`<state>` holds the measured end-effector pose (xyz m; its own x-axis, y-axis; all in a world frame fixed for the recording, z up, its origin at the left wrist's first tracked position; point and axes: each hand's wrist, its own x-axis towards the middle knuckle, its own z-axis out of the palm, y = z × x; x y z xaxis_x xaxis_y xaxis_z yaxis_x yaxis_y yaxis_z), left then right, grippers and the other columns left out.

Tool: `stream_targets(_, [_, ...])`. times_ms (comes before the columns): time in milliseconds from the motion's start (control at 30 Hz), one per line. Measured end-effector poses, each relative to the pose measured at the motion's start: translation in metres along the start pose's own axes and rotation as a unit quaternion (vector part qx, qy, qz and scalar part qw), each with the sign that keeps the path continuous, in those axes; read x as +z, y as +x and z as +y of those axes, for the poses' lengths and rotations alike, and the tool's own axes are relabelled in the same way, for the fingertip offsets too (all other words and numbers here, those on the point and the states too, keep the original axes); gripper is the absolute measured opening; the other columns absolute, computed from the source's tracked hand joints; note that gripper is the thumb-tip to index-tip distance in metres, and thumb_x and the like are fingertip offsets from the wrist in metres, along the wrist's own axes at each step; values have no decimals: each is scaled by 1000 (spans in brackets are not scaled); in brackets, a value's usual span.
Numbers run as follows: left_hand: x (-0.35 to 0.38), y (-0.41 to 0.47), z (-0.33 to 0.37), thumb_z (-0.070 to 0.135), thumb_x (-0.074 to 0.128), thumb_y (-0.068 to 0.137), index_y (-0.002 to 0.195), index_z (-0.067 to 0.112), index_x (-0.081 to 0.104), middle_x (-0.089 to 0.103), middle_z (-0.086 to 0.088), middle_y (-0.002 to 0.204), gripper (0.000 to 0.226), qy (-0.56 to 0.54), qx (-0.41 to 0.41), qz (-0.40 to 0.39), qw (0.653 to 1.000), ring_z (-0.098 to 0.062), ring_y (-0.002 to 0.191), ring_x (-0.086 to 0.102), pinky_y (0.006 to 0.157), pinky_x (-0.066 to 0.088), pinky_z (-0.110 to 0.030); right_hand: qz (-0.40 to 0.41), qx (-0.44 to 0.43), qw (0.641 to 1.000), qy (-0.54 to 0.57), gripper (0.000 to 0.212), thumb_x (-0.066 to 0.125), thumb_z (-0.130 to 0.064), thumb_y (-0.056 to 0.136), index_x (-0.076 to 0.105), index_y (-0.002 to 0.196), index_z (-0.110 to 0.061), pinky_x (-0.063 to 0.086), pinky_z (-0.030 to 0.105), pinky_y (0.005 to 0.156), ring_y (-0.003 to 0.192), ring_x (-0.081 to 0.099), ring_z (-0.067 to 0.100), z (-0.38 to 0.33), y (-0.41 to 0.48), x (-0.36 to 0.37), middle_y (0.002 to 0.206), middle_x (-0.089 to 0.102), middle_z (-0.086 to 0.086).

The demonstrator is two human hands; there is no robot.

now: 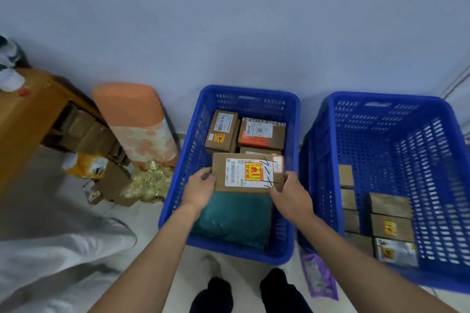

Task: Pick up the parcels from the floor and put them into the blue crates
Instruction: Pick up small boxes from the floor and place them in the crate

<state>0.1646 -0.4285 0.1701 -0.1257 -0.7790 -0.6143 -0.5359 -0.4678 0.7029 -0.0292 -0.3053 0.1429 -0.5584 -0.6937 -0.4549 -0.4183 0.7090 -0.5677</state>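
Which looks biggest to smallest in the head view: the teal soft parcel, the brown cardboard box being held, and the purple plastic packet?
Largest to smallest:
1. teal soft parcel
2. brown cardboard box, lifted nearer the camera, so unsure
3. purple plastic packet

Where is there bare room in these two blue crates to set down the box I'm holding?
Right crate: bare floor from the far wall down to the cardboard parcels packed along its near left side. Left crate is crowded: boxes fill the far end, a teal parcel the near end; the gap under the held box is hidden.
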Motion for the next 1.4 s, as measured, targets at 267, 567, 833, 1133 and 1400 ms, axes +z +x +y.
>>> stream_targets(267, [29,148,7,39,62,87,108,36,73,74,15,105,25,42,17,-86,995,-10,102,68,98,53,-39,1,61,998,-27,54,57,-38,91,35,133,-11,44,35,74,103,57,27,-6,109,44,132,44,6])
stream_targets(567, [77,253,-23,41,57,95,132,32,64,71,15,118,38,66,6,-174,982,-6,111,63,106,47,-32,-64,93,989,-95,95,56,-36,90,-15,153,-22,48,45,90,113,51,40,24,189,102,143,23,20])
stream_targets(833, [103,253,-71,45,62,92,145,39,46,59,13,126,56,148,-21,-199,968,-13,118,55,108,42,-36,-143,130,973,-127,88,53,-41,94,-8,154,-23,36,48,109,132,33,43,56,192,134,151,10,25])
stream_targets(1133, [105,248,-61,31,53,94,143,39,47,61,9,121,50,254,-19,-220,942,-17,112,56,93,43,-32,-147,146,971,-118,67,45,-36,97,15,151,-11,41,45,101,126,42,39,44,182,120,146,26,23])
stream_targets(1400, [93,164,-12,37,51,99,149,32,42,52,12,134,52,222,-25,-180,958,-19,128,50,110,38,-35,-201,90,964,-146,62,45,-33,97,24,147,-4,46,41,94,122,48,34,19,120,70,148,25,19])
